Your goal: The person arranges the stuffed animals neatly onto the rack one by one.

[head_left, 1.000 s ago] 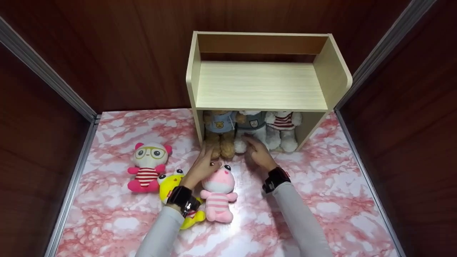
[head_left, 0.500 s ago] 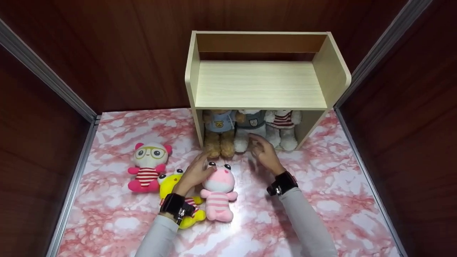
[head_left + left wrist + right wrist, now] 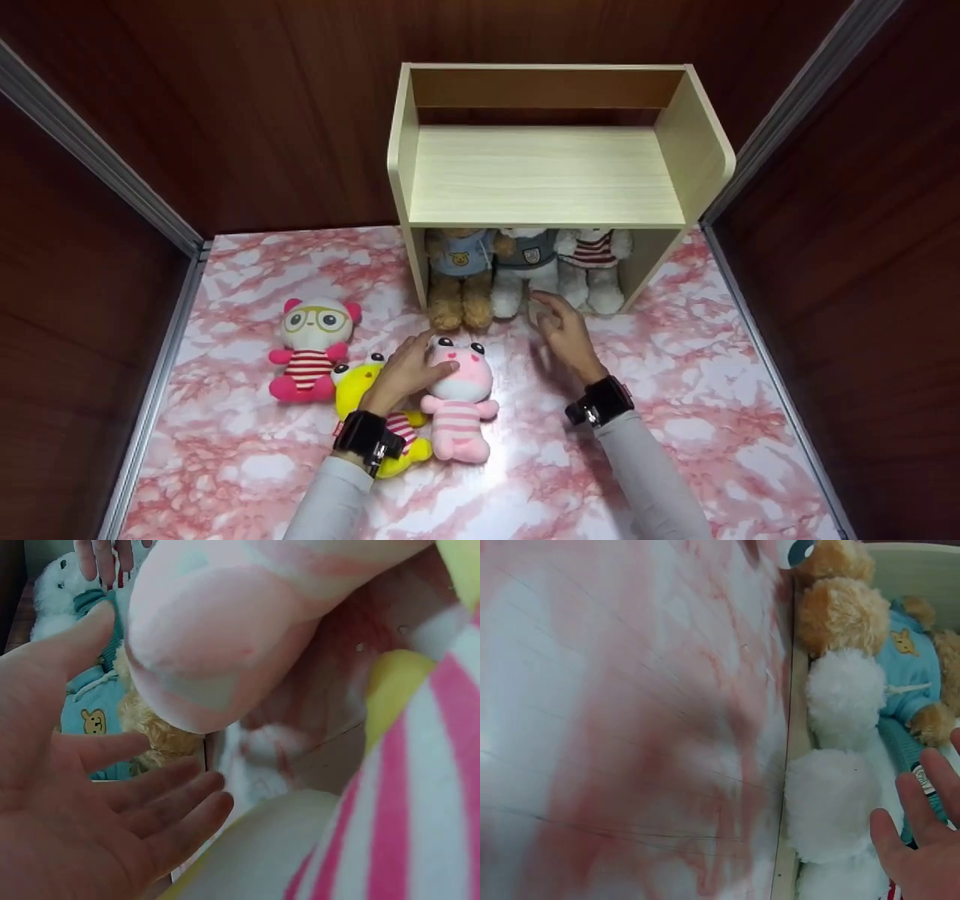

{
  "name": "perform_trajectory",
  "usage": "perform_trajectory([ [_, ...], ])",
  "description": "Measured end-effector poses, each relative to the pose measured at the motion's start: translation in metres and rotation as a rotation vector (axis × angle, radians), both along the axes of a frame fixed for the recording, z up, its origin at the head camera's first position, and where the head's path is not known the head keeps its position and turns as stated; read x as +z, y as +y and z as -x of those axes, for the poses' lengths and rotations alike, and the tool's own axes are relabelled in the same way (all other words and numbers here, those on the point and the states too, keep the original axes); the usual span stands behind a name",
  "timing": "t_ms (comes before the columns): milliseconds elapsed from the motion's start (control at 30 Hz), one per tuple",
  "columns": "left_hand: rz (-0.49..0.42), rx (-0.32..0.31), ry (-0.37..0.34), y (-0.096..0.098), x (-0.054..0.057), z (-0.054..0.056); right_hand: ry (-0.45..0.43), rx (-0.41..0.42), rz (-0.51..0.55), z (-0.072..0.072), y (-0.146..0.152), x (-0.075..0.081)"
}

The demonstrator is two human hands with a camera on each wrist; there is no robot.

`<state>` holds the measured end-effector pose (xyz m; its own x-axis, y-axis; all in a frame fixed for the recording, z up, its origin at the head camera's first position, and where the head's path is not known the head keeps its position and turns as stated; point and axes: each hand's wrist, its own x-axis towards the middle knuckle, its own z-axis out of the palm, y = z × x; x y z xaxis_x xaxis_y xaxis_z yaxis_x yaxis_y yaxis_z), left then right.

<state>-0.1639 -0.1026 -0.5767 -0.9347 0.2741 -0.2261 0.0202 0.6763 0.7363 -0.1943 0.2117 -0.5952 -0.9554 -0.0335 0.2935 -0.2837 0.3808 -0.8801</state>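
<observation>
Find the pink plush frog [image 3: 459,401] on the desk [image 3: 540,487], near the front left corner of the shelf [image 3: 544,176], between empty, spread left hand [image 3: 405,375] and empty, loose right hand [image 3: 568,337]. Probably light, soft; grasp round the torso [image 3: 457,431].

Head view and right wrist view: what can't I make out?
Head view: the eyes of the brown bear, hidden by the shelf board.
Head view: part of the yellow toy, covered by the left hand and wristband.
Right wrist view: part of the right hand, cut off by the edges.
</observation>
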Motion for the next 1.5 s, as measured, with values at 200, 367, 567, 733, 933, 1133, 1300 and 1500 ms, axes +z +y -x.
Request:
perform_trajectory([
  [200,-0.030,0.006,-0.059,0.002,-0.004,-0.001,-0.021,-0.007,-0.029,-0.009,0.005,-0.002],
  [367,0.018,-0.004,-0.083,0.003,-0.007,-0.001,-0.072,0.010,-0.040,-0.013,0.011,-0.002],
  [567,0.036,-0.010,-0.074,0.003,-0.009,0.000,-0.089,0.019,-0.028,-0.014,0.018,-0.003],
  [733,0.001,0.039,-0.095,0.003,-0.008,-0.001,-0.092,0.021,0.017,-0.017,0.019,-0.004],
  [933,-0.114,0.081,-0.121,0.005,-0.005,-0.003,-0.079,0.010,0.028,-0.021,0.018,-0.005],
  [1133,-0.310,0.122,-0.075,0.011,0.004,-0.003,-0.074,0.008,0.030,-0.033,0.007,0.016],
  [1300,-0.386,0.157,-0.042,0.018,0.017,-0.001,-0.065,0.040,0.038,-0.048,-0.003,0.041],
  [1500,-0.402,0.172,0.061,0.026,0.027,0.001,-0.116,0.057,0.103,-0.059,-0.010,0.050],
])
